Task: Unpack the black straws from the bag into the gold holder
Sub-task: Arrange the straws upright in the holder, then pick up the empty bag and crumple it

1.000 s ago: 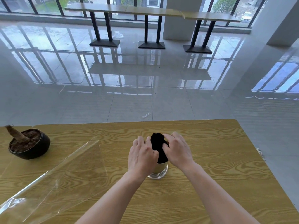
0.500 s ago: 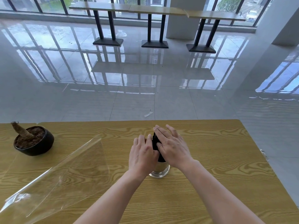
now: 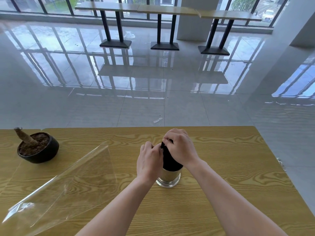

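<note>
A bundle of black straws stands upright in the gold holder near the middle of the wooden table. My left hand curls against the bundle's left side. My right hand lies over the bundle's top and right side, fingertips pinching at the straw tops. The hands hide most of the straws. The clear plastic bag lies flat and empty on the table to the left.
A black pot with soil and a cut stump sits at the table's far left. The table's far edge runs just beyond the holder. High tables stand across the glossy tiled floor by the windows.
My right hand went from flat over the straw tops to a curled pinch at the bundle's top. My left hand stayed against the left side. The camera tilted slightly.
</note>
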`<state>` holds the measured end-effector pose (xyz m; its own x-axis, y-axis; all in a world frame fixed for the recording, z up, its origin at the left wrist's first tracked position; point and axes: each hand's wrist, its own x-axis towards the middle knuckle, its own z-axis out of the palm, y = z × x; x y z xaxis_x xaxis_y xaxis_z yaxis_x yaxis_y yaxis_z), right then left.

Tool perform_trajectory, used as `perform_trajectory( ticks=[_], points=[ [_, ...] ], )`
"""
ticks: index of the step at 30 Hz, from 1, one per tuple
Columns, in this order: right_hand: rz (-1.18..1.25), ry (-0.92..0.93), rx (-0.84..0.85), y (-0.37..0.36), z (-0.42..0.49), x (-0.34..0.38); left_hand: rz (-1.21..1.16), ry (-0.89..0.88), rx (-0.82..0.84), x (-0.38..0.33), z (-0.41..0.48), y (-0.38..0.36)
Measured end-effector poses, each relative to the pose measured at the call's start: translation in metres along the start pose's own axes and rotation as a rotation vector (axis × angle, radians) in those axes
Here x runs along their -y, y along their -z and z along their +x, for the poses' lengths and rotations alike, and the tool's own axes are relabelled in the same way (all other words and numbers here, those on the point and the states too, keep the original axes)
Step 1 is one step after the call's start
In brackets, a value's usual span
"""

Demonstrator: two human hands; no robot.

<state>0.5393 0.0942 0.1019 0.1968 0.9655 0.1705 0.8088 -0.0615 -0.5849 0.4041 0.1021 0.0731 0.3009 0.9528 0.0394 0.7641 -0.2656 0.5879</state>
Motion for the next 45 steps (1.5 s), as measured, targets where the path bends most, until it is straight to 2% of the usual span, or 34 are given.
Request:
perform_trajectory(
  ticks=[5,12,15,20,27,35,40,45],
  points=[
    [-0.031,-0.035,0.119,0.002,0.003,0.003,0.0,0.016,0.001,0.0,0.005,-0.001],
    [0.1,-0.208,-0.059,0.021,-0.024,-0.028,-0.009,-0.001,0.01,0.003,0.0,-0.002],
    [0.009,-0.264,0.036,0.02,-0.044,-0.043,0.032,0.004,0.046,0.003,-0.005,-0.004],
    [-0.178,-0.215,0.195,0.004,-0.043,-0.039,0.142,0.008,0.117,-0.013,-0.007,-0.009],
    [-0.187,-0.224,0.191,-0.008,-0.034,-0.029,0.222,0.061,0.177,-0.02,-0.002,-0.013],
    [-0.131,-0.237,0.173,-0.003,-0.037,-0.031,0.179,0.072,0.178,-0.018,-0.005,-0.01],
    [-0.037,-0.204,0.083,0.013,-0.039,-0.018,0.102,0.066,0.106,-0.002,-0.012,0.014],
    [-0.056,-0.005,-0.105,0.02,-0.034,0.024,0.071,0.105,-0.034,0.052,-0.033,0.059]
  ],
)
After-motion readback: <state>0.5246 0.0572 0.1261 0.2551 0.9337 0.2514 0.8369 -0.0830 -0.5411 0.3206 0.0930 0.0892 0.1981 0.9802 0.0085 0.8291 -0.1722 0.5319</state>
